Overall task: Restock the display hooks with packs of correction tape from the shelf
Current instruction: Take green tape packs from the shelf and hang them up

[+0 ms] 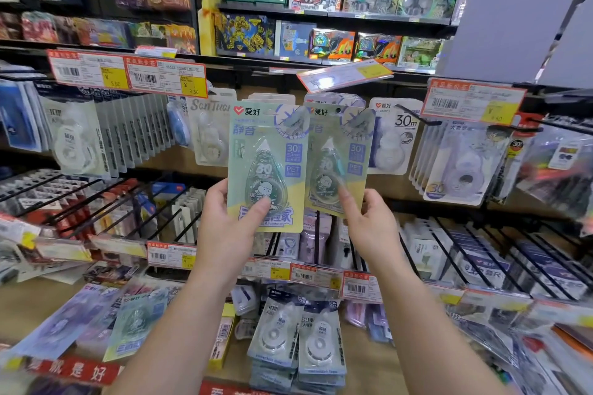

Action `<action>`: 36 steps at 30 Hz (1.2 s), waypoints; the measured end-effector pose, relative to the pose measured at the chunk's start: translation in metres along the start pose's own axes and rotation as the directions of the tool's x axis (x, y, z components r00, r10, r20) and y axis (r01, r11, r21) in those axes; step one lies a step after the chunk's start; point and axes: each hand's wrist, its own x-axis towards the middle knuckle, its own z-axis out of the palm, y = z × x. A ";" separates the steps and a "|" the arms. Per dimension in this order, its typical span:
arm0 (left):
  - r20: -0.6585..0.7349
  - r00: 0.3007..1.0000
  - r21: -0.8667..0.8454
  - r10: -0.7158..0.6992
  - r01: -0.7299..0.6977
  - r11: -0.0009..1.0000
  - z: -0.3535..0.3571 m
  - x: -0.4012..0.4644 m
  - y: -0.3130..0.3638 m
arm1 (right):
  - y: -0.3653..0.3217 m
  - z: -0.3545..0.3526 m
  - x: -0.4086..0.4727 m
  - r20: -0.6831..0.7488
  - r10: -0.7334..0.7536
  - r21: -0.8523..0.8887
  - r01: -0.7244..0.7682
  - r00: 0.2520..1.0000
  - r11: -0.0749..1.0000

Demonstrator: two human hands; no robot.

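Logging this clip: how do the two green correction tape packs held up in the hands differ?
The left pack, held by the left hand, lies in front and shows its whole face; the right pack, under the right hand, is overlapped along its left edge. The right pack's hang hole sits at a hook; the left pack hangs on none. Both share the same green-and-yellow card and teardrop dispenser.

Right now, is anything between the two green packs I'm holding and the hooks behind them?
Partly. The left pack in the left hand overlaps the right pack in the right hand. Hanging packs show directly behind them, and a tilted price tag juts out above. The hook tips themselves are hidden.
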 end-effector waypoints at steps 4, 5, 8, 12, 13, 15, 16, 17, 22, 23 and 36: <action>-0.004 1.000 0.006 0.001 -0.001 1.000 0.000 0.002 -0.003 | 0.006 0.005 0.009 -0.003 0.030 -0.023 -0.030 1.000 0.999; -0.003 1.000 0.004 0.003 -0.003 1.000 0.000 0.003 -0.004 | 0.006 0.005 0.011 -0.003 0.034 -0.029 -0.034 0.999 0.999; 0.003 1.000 0.011 0.011 -0.011 1.000 0.000 0.005 -0.007 | 0.008 0.006 0.018 -0.003 0.035 -0.045 -0.036 0.999 0.998; 0.011 1.000 -0.004 0.013 -0.013 1.000 0.000 0.009 -0.011 | 0.014 0.011 0.027 -0.032 0.013 -0.046 -0.014 0.999 0.999; 0.011 1.000 -0.006 0.015 -0.015 1.000 0.000 0.009 -0.012 | 0.015 0.012 0.029 -0.039 0.010 -0.046 -0.011 0.999 0.999; 0.014 1.000 -0.012 0.019 -0.018 1.000 0.000 0.010 -0.012 | 0.015 0.013 0.034 -0.042 0.004 -0.047 -0.006 0.999 0.999; 0.014 1.000 -0.015 0.022 -0.022 1.000 0.000 0.010 -0.012 | 0.015 0.014 0.037 -0.043 0.004 -0.049 -0.006 0.999 0.999; 0.014 1.000 -0.016 0.025 -0.025 1.000 0.001 0.010 -0.012 | 0.016 0.015 0.040 -0.046 0.007 -0.049 -0.009 0.999 0.999; 0.027 0.999 -0.011 0.031 -0.030 0.999 -0.002 0.016 -0.016 | 0.020 0.021 0.055 -0.054 0.040 0.002 -0.040 0.998 0.999; 0.026 0.999 -0.012 0.030 -0.030 0.999 -0.003 0.016 -0.017 | 0.021 0.022 0.058 -0.058 0.044 0.002 -0.044 0.997 0.999; 0.008 0.999 0.002 0.040 -0.040 0.999 -0.006 0.014 -0.016 | 0.024 0.023 0.078 -0.026 0.110 -0.060 -0.111 0.994 0.992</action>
